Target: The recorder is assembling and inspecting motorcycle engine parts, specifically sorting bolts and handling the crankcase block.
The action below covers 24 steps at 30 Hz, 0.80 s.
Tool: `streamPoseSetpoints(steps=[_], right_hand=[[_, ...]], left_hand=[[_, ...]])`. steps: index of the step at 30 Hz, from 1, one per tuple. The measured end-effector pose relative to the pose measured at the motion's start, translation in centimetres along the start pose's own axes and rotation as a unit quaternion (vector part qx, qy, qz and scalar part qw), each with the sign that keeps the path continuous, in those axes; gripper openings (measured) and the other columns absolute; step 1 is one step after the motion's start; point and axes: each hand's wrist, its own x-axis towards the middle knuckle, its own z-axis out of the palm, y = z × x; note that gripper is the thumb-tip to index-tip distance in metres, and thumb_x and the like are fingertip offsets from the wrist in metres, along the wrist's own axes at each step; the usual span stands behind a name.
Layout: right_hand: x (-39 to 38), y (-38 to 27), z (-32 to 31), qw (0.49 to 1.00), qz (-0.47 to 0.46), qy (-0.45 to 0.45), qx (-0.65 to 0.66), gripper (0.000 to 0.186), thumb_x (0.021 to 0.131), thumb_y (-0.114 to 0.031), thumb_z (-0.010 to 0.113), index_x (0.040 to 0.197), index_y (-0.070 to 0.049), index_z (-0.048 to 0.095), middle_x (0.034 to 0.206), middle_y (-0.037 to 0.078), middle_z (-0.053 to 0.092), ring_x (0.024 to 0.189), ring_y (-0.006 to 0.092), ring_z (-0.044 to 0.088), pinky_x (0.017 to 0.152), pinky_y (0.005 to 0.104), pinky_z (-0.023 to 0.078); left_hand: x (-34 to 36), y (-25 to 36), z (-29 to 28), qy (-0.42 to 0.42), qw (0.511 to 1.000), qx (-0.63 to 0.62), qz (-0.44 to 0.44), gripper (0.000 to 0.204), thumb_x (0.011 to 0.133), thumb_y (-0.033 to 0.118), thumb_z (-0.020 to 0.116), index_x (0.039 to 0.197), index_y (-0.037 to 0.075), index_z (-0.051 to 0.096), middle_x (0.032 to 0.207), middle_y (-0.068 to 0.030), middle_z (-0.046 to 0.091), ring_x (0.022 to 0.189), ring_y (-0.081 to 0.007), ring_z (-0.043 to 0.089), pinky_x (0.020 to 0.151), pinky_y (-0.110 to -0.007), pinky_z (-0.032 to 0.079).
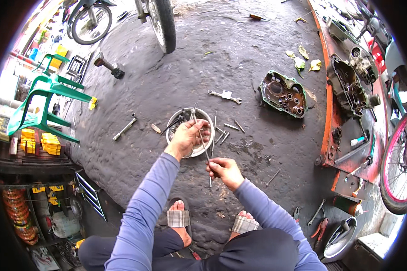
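Grey metal shows in the slender rod (204, 147), which slants between the two sets of fingers. The left hand (185, 139) appears to pinch its upper part with thumb and bent fingers, though the grip there is partly hidden; the right hand (224, 171) clasps the lower end between thumb and curled forefinger.

Directly beneath the left fingers sits a pale round bowl (169, 134) with dark small parts inside. Just to the right of those fingers, loose bolts (232, 127) lie on the dark floor (176, 81). Beyond them, farther from the person, rests a combination wrench (233, 98), and to the far right of it an open engine casing (282, 94). A socket tool (125, 127) lies well to the left of the left fingers.

The hold looks narrow, so an oily surface, if there is one, could let the rod slip and drop into the bowl or among the bolts, where similar pieces might get mixed up. A knock from the left wrist, so close to the rim, could tip the bowl and scatter its contents over the uneven floor.
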Motion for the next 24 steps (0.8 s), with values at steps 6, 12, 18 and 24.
streamPoseSetpoints(steps=[6, 12, 18, 24], right_hand=[[0.8, 3.1, 0.1, 0.997, 0.000, -0.001, -0.083, 0.014, 0.091, -0.012, 0.067, 0.100, -0.001, 0.067, 0.086, 0.006, 0.070, 0.074, 0.0115, 0.065, 0.066, 0.0271, 0.051], [-9.3, 1.1, -5.5, 0.932, 0.011, 0.252, -0.259, 0.013, 0.085, -0.011, 0.068, 0.094, -0.001, 0.069, 0.084, 0.009, 0.071, 0.076, 0.0150, 0.067, 0.070, 0.0283, 0.053], [-12.1, -0.3, -11.9, 0.845, -0.110, 0.365, -0.376, 0.013, 0.087, -0.013, 0.067, 0.089, 0.000, 0.066, 0.083, 0.011, 0.066, 0.074, 0.0215, 0.065, 0.065, 0.0325, 0.050], [7.8, -6.6, -13.0, 0.627, -0.355, 0.296, -0.627, 0.039, 0.079, -0.002, 0.060, 0.117, 0.001, 0.056, 0.121, 0.021, 0.060, 0.112, 0.0364, 0.057, 0.097, 0.0418, 0.046]], left_hand=[[-2.4, -6.9, 0.9, 0.042, 0.998, 0.022, -0.033, 0.031, 0.104, 0.030, 0.043, 0.113, 0.002, 0.054, 0.071, 0.0003, 0.051, 0.057, -0.0106, 0.047, 0.053, -0.028, 0.045], [-6.0, -8.0, 4.6, 0.025, 0.941, 0.334, 0.054, 0.023, 0.098, 0.024, 0.058, 0.094, 0.002, 0.062, 0.074, 0.0027, 0.057, 0.070, -0.0065, 0.050, 0.063, -0.024, 0.043], [-4.7, -10.5, 8.0, -0.121, 0.953, 0.277, -0.038, 0.021, 0.103, 0.026, 0.051, 0.100, 0.007, 0.059, 0.075, 0.0071, 0.050, 0.065, -0.0031, 0.043, 0.057, -0.021, 0.038], [-5.0, -4.6, 8.4, -0.177, 0.943, 0.273, -0.067, 0.016, 0.102, 0.019, 0.052, 0.106, 0.004, 0.058, 0.077, 0.0051, 0.051, 0.068, -0.0036, 0.045, 0.060, -0.021, 0.040]])
